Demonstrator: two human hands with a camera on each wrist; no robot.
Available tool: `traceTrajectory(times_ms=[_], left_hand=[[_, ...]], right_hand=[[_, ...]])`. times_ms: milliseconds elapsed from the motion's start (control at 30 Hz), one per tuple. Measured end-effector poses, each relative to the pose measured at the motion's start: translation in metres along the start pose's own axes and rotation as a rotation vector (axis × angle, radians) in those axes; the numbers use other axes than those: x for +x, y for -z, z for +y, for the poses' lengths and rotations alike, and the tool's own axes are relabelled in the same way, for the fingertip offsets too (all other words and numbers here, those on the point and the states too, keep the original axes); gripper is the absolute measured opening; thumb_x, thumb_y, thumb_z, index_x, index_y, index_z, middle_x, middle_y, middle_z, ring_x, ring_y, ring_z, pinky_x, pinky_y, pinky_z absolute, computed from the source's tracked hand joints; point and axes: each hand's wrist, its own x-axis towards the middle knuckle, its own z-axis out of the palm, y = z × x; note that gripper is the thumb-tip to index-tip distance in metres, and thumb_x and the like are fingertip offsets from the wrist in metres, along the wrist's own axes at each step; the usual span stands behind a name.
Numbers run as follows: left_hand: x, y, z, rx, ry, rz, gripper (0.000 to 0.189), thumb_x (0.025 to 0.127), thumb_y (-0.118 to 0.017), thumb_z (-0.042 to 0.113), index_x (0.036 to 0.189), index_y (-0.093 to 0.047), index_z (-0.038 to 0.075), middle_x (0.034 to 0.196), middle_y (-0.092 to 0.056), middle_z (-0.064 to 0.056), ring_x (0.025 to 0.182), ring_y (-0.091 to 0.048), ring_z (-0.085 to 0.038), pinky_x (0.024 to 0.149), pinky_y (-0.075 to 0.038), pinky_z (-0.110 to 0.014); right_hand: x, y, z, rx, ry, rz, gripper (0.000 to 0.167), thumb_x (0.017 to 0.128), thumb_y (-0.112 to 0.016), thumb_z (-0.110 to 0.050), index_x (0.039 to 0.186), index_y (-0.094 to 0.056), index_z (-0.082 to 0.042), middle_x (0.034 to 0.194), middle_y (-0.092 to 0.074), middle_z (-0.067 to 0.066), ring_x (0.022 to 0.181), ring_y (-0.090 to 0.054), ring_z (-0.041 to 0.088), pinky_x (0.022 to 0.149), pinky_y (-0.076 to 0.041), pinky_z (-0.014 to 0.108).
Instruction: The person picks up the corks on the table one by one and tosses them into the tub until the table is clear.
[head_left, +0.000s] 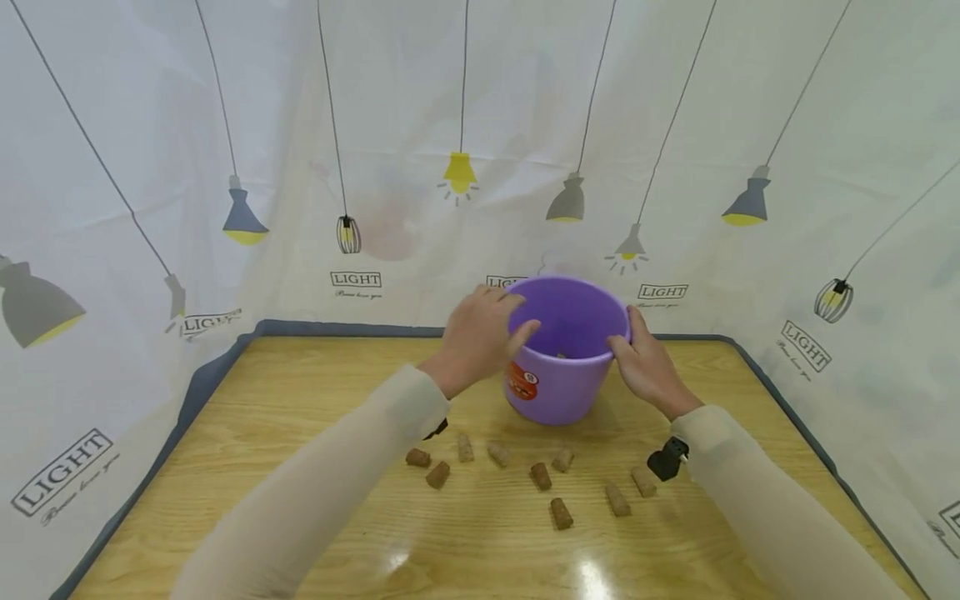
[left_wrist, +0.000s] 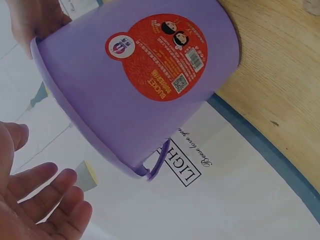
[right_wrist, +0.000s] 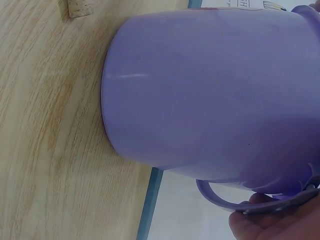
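A purple plastic bucket (head_left: pixel 558 392) with a red round label (left_wrist: pixel 167 57) stands on the wooden table. My right hand (head_left: pixel 651 367) grips its right rim, thumb over the edge; in the right wrist view its fingers (right_wrist: pixel 250 225) lie against the bucket's handle (right_wrist: pixel 220 201). Beside the left rim is my left hand (head_left: pixel 483 337). The left wrist view shows it apart from the bucket, its fingers (left_wrist: pixel 50 192) loosely bent and holding nothing. Several corks (head_left: pixel 540 477), some darker brown, lie scattered in front of the bucket. A small tan bit shows inside it; most of the inside is hidden.
The wooden table (head_left: pixel 300 417) has a dark blue border along its back and sides. White cloth (head_left: pixel 420 100) printed with hanging lamps rises behind and on both sides. Dark wrist devices (head_left: pixel 666 458) sit under the sleeves.
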Motion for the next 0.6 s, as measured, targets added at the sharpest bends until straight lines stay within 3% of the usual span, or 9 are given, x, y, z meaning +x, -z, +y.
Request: traceTrajectory(times_ms=[600], left_hand=[[-0.029, 0.007, -0.021, 0.004, 0.042, -0.004, 0.063, 0.102, -0.057, 0.05, 0.143, -0.058, 0.003, 0.145, -0.06, -0.013, 0.133, -0.054, -0.031, 0.113, -0.044, -0.043]], right_hand=[[0.001, -0.001, 0.001, 0.006, -0.006, 0.004, 0.076, 0.106, -0.034, -0.037, 0.165, 0.003, -0.007, 0.165, -0.024, 0.026, 0.15, -0.026, 0.046, 0.12, -0.024, 0.062]])
